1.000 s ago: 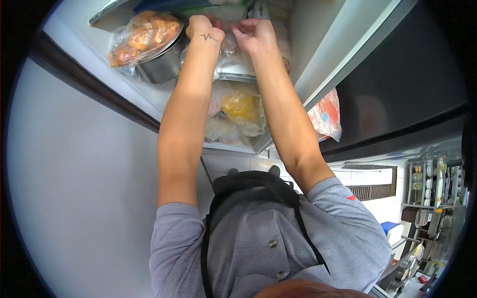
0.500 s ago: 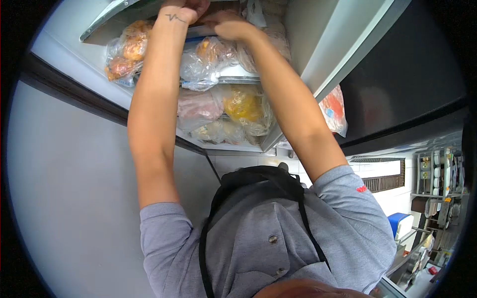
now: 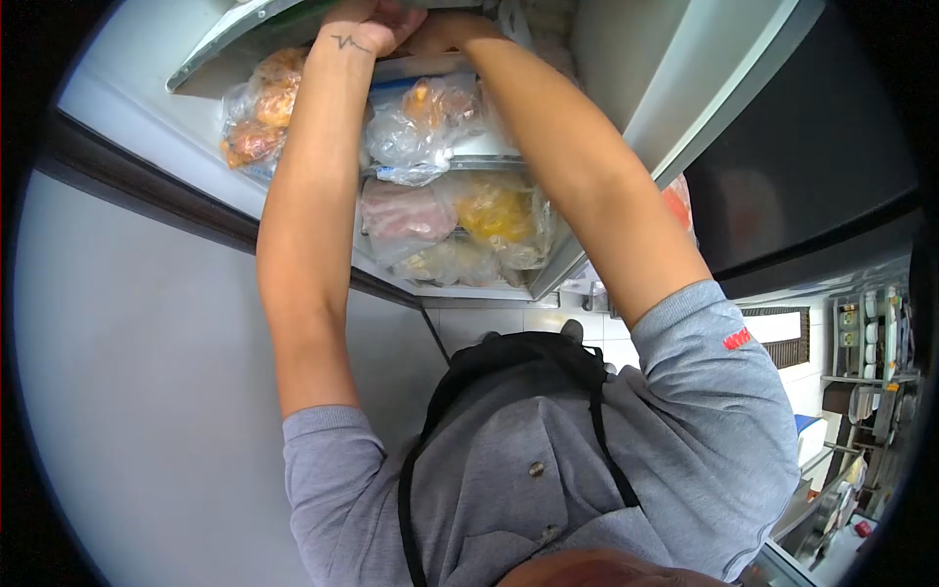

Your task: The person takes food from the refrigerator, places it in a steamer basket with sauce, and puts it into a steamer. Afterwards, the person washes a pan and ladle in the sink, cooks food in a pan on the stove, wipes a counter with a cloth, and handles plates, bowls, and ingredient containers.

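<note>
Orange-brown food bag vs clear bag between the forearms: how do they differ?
Position: the orange-brown food bag lies left of the left forearm, the clear bag right of it.
Fill: the orange-brown food bag shows mostly contents, the clear bag much bare plastic.
Both are see-through plastic.

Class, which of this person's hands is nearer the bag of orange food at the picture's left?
Left. In the picture, the left hand is above and right of the bag; the right hand is farther right.
</note>
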Demonstrator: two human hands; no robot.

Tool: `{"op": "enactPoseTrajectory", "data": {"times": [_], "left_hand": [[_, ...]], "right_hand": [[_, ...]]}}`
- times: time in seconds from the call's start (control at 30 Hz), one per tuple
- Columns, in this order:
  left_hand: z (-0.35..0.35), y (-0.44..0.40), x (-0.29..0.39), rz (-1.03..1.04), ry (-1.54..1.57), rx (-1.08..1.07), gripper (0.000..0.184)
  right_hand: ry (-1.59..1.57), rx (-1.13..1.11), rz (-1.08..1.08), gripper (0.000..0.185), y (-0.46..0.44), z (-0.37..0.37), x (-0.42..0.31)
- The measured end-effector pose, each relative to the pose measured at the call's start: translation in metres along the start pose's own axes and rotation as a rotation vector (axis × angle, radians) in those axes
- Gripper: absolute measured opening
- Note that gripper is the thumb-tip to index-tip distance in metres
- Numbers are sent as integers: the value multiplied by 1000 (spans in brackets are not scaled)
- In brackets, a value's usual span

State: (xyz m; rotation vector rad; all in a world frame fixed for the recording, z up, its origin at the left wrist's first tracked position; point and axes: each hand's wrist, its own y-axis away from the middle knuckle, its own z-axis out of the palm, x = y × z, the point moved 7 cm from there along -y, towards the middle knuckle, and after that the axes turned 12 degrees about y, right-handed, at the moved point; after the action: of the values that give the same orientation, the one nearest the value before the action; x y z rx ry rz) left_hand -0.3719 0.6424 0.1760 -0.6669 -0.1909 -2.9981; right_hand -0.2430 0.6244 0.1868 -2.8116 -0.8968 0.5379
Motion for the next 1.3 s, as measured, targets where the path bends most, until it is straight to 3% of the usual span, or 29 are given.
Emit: {"op": "enactPoseTrajectory", "data": {"times": [0.1, 0.17, 0.3, 0.37, 0.4, 0.47, 0.57, 0.67, 0.8, 1.0, 1.07, 1.1, 1.17, 1.3], "left_hand": [[4, 5, 5, 64, 64, -63, 35], [-15, -11, 12, 29, 12, 158, 39], [-1, -6, 8, -17, -31, 104, 44], [-1, 14, 6, -79, 35, 246, 26], [-5, 11, 7, -78, 33, 248, 26], [-4, 3, 4, -120, 67, 140, 44], [-4, 1, 3, -137, 49, 140, 42], [-1, 0, 7, -155, 27, 143, 40], [1, 3, 12, -170, 3, 160, 40], [-1, 2, 16, -255, 83, 178, 40], [-5, -1, 19, -203, -8, 208, 39], [-5, -1, 19, -205, -14, 205, 39], [-3, -3, 22, -138, -179, 112, 38], [-8, -3, 31, -21, -328, 57, 33]], "right_hand": [[-5, -3, -1, 65, -9, 0, 0], [-11, -17, -8, 65, -14, 3, 1], [-60, -92, -58, 67, -27, 13, 3], [-112, -176, -115, 67, -37, 21, 6], [-148, -233, -151, 68, -42, 26, 7], [-201, -337, -214, 69, -47, 38, 9], [-217, -385, -283, 70, -46, 42, 15], [-108, -242, -438, 60, -14, 9, 5], [75, -117, -288, 72, -1, 5, 14], [128, 288, -422, 60, 34, -17, 15], [270, 541, -588, 58, 63, -29, 2], [270, 546, -584, 58, 68, -28, 0], [334, 860, -669, 55, 96, -32, -8], [225, 915, -606, 47, 132, -45, -12]]}}
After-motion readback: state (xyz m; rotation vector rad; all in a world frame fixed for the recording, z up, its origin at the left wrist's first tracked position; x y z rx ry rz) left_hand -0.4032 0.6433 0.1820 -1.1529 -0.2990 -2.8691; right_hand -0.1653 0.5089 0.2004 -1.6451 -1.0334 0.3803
